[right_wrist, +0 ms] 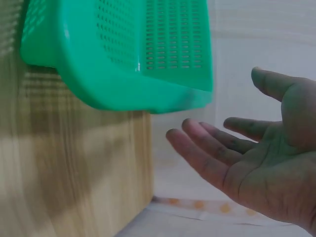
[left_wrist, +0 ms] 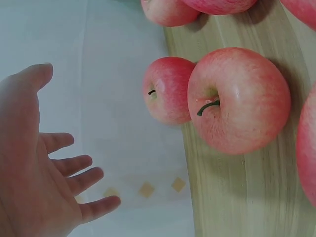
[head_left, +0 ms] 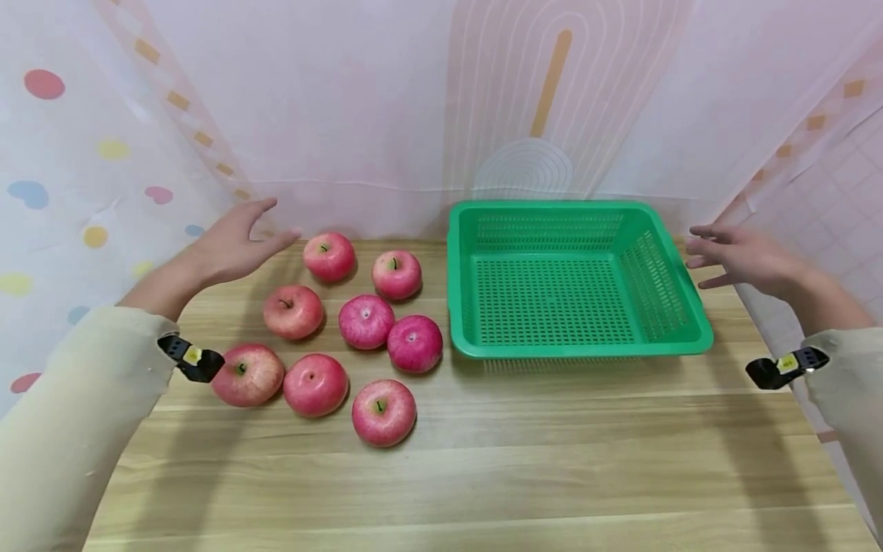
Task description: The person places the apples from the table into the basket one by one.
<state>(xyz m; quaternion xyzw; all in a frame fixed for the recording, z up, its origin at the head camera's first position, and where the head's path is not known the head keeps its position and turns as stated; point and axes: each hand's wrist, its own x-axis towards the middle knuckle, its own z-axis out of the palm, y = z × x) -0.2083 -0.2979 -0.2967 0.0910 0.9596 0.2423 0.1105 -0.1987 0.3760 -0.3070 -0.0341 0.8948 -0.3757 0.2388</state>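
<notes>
My left hand [head_left: 237,244] hovers above the table's left side with fingers spread and nothing in its grasp. Nearest to it are a red apple [head_left: 329,257] at the back and another apple [head_left: 293,312] in front of that one. In the left wrist view, the palm and fingers [left_wrist: 94,210] stand apart from the apples [left_wrist: 239,101]. My right hand [head_left: 748,257] is held in the air just right of a green plastic basket [head_left: 586,351], its fingers loosely extended and holding nothing. The right wrist view shows a gap between those fingers [right_wrist: 207,158] and the basket's rim [right_wrist: 133,96].
Several more apples lie left of the basket, including two darker pink ones [head_left: 366,321] [head_left: 415,343] and one nearest the front [head_left: 384,412]. All stand on a wooden table [head_left: 524,460]. A patterned cloth [head_left: 359,100] hangs behind and at both sides.
</notes>
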